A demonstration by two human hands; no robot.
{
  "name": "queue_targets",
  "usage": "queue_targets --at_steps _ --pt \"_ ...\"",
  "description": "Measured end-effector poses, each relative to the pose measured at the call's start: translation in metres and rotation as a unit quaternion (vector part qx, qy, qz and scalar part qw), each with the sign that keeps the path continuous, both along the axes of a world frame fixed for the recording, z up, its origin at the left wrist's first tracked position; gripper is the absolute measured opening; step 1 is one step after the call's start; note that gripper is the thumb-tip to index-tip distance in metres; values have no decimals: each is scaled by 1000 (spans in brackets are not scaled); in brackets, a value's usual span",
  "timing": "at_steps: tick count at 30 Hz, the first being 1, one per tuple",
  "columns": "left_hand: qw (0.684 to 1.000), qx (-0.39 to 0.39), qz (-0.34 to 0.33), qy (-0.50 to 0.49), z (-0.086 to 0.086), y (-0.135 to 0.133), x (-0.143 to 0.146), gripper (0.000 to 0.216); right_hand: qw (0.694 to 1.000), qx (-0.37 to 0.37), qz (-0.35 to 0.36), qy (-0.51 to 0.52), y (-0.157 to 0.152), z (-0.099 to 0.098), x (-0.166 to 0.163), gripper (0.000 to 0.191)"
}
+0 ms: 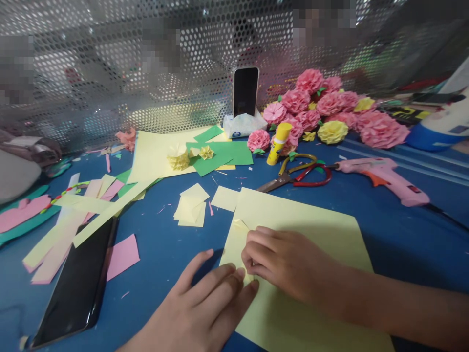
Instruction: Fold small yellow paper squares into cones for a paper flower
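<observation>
Left hand (pixel 205 303), right hand (pixel 286 261) on paper sheet (pixel 311 220); phone (pixel 78 286) left; scissors (pixel 293 178), glue gun (pixel 384 178) behind.

Two bare hands, one bare forearm.
Left hand (pixel 205 308) near centre, slim fingers (pixel 220 278), wrist uncovered; right hand (pixel 289 261), forearm (pixel 403 303) sleeveless out to the right edge.

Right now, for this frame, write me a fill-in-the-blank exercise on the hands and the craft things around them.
The paper sheet that the left hand and right hand press on is ____ in colour.
The tool lying between the glue stick and the glue gun is a pair of ____.
The glue gun's body is ____.
Missing words: yellow; scissors; pink.
</observation>
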State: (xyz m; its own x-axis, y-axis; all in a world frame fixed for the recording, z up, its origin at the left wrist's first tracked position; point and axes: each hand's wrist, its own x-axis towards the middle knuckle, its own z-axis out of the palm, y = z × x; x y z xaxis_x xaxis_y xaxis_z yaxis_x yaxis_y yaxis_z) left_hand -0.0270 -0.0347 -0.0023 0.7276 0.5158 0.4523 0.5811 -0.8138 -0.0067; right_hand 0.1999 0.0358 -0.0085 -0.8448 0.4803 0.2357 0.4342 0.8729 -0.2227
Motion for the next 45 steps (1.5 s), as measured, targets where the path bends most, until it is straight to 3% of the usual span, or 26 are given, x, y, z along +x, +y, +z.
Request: queue_targets --at_steps 6,12,16,22,27,40,45 --pt "1000 10 14 8 -2 0 4 31 998 -59 5 37 0 15 5 3" --pt "999 34 21 17 -5 -3 3 30 992 -60 95 60 3 22 22 34" --pt "999 36 22 22 -4 -3 3 29 989 -38 136 45 10 17 28 22" --pt "999 34 29 9 -4 -1 5 29 991 -46 122 29 17 22 28 32" --pt "999 29 25 6 -5 -2 4 29 992 -2 125 25 10 21 26 39" --pt "997 47 32 -42 -17 -1 6 35 995 10 91 48 6 16 29 34" --pt "999 33 25 -10 -12 -2 5 31 993 5 114 31 6 17 29 30"
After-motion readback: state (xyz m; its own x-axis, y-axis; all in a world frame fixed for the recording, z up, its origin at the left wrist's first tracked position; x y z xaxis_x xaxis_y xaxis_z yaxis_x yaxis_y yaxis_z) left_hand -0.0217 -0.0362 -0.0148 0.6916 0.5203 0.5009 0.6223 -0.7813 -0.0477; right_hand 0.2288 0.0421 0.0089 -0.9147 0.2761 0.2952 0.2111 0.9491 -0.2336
